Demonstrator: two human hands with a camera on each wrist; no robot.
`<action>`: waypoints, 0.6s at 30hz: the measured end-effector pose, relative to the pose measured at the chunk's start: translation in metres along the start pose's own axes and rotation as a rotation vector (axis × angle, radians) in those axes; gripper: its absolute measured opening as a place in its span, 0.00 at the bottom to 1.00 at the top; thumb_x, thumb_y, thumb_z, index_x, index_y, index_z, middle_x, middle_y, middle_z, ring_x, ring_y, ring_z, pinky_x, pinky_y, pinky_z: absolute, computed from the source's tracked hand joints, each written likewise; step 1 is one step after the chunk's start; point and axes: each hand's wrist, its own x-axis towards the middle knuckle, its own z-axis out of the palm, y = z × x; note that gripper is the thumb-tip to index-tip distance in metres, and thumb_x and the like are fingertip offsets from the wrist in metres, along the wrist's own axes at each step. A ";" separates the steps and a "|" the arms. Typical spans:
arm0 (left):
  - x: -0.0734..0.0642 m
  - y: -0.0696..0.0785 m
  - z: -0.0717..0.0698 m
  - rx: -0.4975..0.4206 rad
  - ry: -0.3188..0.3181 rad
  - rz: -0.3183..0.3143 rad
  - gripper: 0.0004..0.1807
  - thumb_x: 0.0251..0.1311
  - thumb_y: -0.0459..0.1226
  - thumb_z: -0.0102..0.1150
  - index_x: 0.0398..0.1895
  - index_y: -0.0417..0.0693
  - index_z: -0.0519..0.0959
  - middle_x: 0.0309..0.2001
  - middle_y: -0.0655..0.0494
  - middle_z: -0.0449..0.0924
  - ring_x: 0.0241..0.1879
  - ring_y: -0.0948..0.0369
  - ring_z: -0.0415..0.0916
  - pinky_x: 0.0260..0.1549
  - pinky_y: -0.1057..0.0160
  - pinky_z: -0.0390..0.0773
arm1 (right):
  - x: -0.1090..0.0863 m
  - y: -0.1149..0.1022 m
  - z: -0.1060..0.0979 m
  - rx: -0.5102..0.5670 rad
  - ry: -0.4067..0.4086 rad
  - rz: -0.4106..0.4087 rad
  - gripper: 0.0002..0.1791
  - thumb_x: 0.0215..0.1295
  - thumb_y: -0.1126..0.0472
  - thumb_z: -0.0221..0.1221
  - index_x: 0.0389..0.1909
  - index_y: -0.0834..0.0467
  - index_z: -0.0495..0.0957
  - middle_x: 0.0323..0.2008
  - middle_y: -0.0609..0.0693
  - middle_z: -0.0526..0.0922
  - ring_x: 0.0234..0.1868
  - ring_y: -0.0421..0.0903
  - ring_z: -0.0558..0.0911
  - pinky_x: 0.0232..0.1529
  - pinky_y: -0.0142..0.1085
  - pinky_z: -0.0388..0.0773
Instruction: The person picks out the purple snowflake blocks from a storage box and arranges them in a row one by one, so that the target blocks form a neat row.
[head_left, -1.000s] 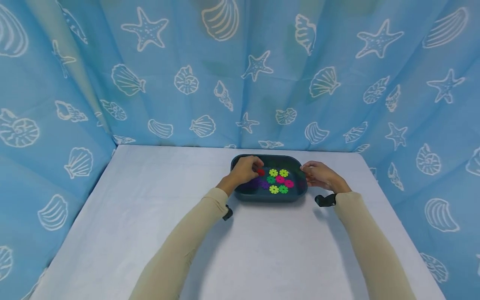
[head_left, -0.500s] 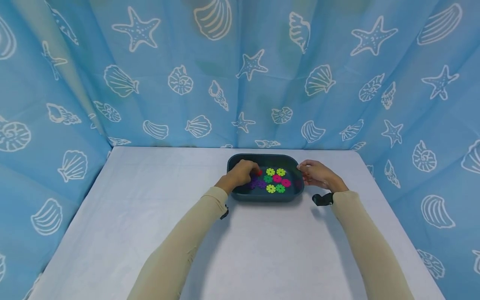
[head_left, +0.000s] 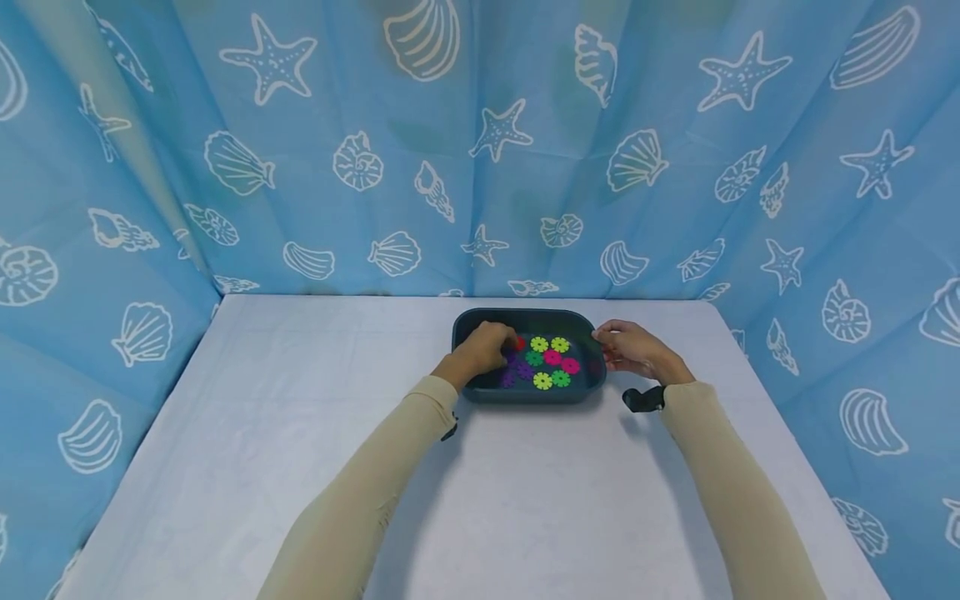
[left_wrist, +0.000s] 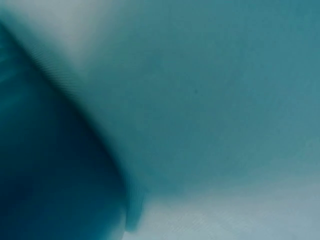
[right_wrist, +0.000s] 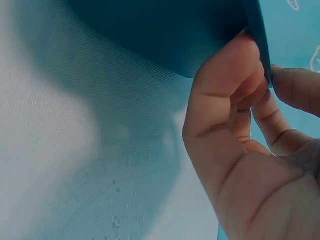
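Observation:
A dark blue-green tray (head_left: 528,397) stands near the table's back edge. In it lie several flower-shaped plastic discs: yellow (head_left: 542,381), green (head_left: 561,379), pink (head_left: 570,366), purple (head_left: 523,369) and a red disc (head_left: 520,342). My left hand (head_left: 482,348) reaches into the tray's left part, fingers bent down beside the red and purple discs; its fingertips are hidden, so any grip cannot be told. My right hand (head_left: 636,348) pinches the tray's right rim between thumb and fingers. The right wrist view shows those fingers (right_wrist: 215,95) at the tray's edge.
A white-covered table (head_left: 555,492) extends in front of and beside the tray. Behind and at both sides hangs a blue curtain (head_left: 315,208) with shell prints. The left wrist view has only the tray's blurred outer wall (left_wrist: 55,150) and tabletop.
My left hand has lowered deeper into the tray, and purple discs near its fingers have shifted and show more. The right hand stays at the rim. The head view has panned slightly right.

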 end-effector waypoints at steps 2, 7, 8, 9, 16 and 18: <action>0.000 0.000 0.001 -0.006 0.002 -0.010 0.19 0.56 0.31 0.68 0.53 0.43 0.80 0.50 0.51 0.80 0.50 0.59 0.76 0.54 0.63 0.75 | 0.000 0.001 0.000 -0.004 0.001 0.002 0.18 0.76 0.55 0.48 0.56 0.65 0.65 0.37 0.56 0.70 0.32 0.46 0.73 0.36 0.35 0.80; 0.001 0.001 0.004 -0.037 0.041 -0.023 0.18 0.57 0.33 0.68 0.51 0.41 0.80 0.48 0.50 0.80 0.49 0.58 0.76 0.54 0.63 0.76 | 0.000 0.001 0.001 -0.006 0.005 0.004 0.18 0.77 0.55 0.47 0.57 0.65 0.65 0.37 0.56 0.71 0.32 0.46 0.73 0.36 0.35 0.80; 0.001 0.001 0.004 -0.047 0.050 -0.027 0.17 0.57 0.33 0.68 0.51 0.41 0.80 0.47 0.50 0.80 0.49 0.58 0.76 0.53 0.63 0.76 | 0.000 0.000 0.001 -0.006 0.006 0.004 0.18 0.77 0.55 0.47 0.57 0.65 0.65 0.37 0.56 0.71 0.32 0.47 0.73 0.36 0.35 0.80; 0.000 0.001 0.005 -0.057 0.057 -0.029 0.17 0.57 0.32 0.68 0.50 0.41 0.80 0.47 0.50 0.80 0.49 0.58 0.77 0.53 0.63 0.76 | 0.000 0.000 0.001 -0.004 0.006 0.004 0.18 0.77 0.55 0.47 0.57 0.64 0.65 0.37 0.56 0.71 0.32 0.47 0.73 0.36 0.35 0.80; 0.002 0.003 0.009 -0.085 0.053 -0.056 0.21 0.54 0.35 0.71 0.51 0.42 0.80 0.48 0.51 0.78 0.48 0.59 0.76 0.52 0.63 0.77 | 0.000 -0.001 0.001 -0.004 0.007 0.008 0.18 0.77 0.55 0.47 0.57 0.64 0.65 0.36 0.55 0.70 0.32 0.47 0.74 0.36 0.35 0.80; 0.003 0.003 0.009 -0.093 0.057 -0.052 0.20 0.54 0.35 0.72 0.51 0.42 0.80 0.47 0.52 0.78 0.47 0.60 0.76 0.51 0.64 0.77 | 0.000 0.000 0.000 -0.003 0.006 0.010 0.18 0.77 0.55 0.47 0.57 0.64 0.65 0.36 0.55 0.70 0.31 0.47 0.73 0.35 0.35 0.80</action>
